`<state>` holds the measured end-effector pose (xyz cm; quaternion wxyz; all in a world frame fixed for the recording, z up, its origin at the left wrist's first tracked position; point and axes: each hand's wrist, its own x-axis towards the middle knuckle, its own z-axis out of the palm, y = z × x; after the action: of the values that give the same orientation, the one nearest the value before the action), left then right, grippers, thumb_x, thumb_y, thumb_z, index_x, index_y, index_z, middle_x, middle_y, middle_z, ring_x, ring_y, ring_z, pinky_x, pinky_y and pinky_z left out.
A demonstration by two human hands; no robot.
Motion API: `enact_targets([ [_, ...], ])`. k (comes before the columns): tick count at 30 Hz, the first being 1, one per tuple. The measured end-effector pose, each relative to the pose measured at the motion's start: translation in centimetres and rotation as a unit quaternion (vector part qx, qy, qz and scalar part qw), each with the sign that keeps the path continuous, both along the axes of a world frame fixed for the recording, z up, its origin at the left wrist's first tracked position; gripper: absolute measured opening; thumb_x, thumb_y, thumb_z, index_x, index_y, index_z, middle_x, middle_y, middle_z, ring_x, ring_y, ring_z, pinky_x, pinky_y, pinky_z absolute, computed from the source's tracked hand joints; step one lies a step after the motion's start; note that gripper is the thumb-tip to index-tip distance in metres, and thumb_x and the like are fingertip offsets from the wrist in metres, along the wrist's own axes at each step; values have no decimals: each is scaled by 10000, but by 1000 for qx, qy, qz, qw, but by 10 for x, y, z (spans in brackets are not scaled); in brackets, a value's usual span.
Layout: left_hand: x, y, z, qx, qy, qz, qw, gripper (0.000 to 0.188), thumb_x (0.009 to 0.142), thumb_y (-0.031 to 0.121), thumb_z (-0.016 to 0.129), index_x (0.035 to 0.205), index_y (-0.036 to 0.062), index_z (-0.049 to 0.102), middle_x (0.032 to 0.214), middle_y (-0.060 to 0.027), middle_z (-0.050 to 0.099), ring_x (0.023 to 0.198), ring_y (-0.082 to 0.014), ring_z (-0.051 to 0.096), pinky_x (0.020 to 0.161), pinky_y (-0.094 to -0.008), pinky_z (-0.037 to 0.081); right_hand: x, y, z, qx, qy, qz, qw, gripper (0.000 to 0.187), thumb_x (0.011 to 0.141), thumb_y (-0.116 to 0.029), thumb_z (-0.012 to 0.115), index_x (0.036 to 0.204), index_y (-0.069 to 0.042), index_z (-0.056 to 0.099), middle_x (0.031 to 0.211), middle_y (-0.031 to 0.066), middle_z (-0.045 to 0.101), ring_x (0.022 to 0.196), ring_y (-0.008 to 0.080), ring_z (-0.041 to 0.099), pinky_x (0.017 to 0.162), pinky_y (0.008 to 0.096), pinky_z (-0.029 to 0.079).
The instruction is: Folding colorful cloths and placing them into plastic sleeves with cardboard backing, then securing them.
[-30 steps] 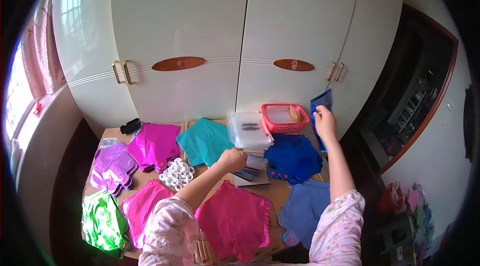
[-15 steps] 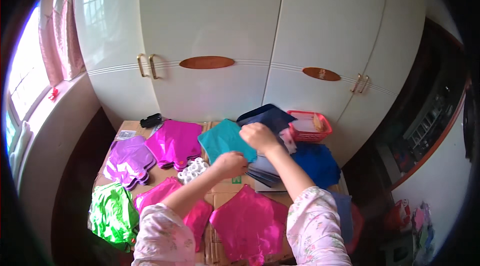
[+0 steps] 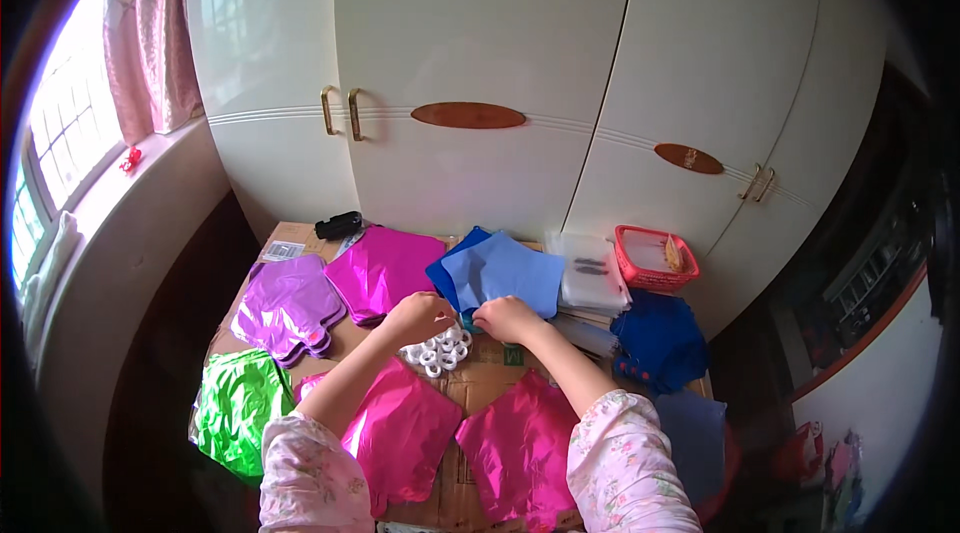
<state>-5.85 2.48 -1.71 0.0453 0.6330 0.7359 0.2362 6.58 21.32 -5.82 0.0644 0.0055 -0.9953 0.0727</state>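
My two hands are close together over the middle of the cardboard-covered table. My right hand [image 3: 508, 318] is closed at the lower edge of a light blue flat piece [image 3: 510, 268], which lies over a darker blue one [image 3: 440, 280]. A sliver of teal [image 3: 467, 322] shows between my hands. My left hand [image 3: 424, 319] has its fingers pinched together beside that sliver; what they hold, if anything, is too small to make out. Just below my hands sits a cluster of white rings [image 3: 436, 351]. Two shiny pink flat pieces [image 3: 408, 428] [image 3: 520, 443] lie between my forearms.
Shiny magenta [image 3: 390, 268], purple [image 3: 285, 303] and green [image 3: 240, 413] stacks lie leftward. To the right are clear plastic packets [image 3: 590, 278], a red basket [image 3: 655, 278], a dark blue stack [image 3: 660, 338] and a grey-blue piece [image 3: 695, 443]. White cabinet doors [image 3: 480, 33] stand behind.
The view has turned slightly left. Blue pieces now cover the place where the teal piece lay. The dark piece at the back no longer shows there. My right hand has come lower, nearer the left.
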Motion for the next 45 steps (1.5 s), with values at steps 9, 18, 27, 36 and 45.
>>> enact_targets([
  [9,0,21,-21,41,45,22,998,232,766,216,644,944,68,665,920,-118,654,935,-304,599,821,-417,476,-2,6,6,-236,52,-163,957,187,736,-251,718,828,-88,706,786,123,680,741,281,662,676,378,511],
  [18,2,48,-30,-50,16,13,999,296,860,208,458,1062,61,617,890,-183,666,837,-359,637,800,-461,491,-5,23,-2,-432,60,-218,873,176,745,-184,768,753,-47,658,663,-10,618,601,68,517,549,257,413],
  [27,2,70,-32,-103,124,50,986,413,895,382,495,1226,138,533,1097,-203,581,1017,-367,556,882,-495,419,-1,81,6,-688,192,-260,650,129,849,-136,641,881,-11,634,823,47,646,733,134,580,676,294,455],
  [36,5,79,-51,-182,150,72,969,540,885,511,481,1367,277,409,1408,-173,394,1327,-336,342,1098,-528,200,14,125,36,-726,340,-283,527,138,899,-155,590,948,-26,590,932,90,622,874,220,600,783,390,485],
  [45,15,87,-24,-282,157,57,945,551,886,554,441,1406,420,316,1446,-169,352,1325,-326,353,1078,-598,168,38,131,121,-578,610,-265,472,193,893,-190,612,889,0,574,840,51,586,775,158,553,717,322,455],
])
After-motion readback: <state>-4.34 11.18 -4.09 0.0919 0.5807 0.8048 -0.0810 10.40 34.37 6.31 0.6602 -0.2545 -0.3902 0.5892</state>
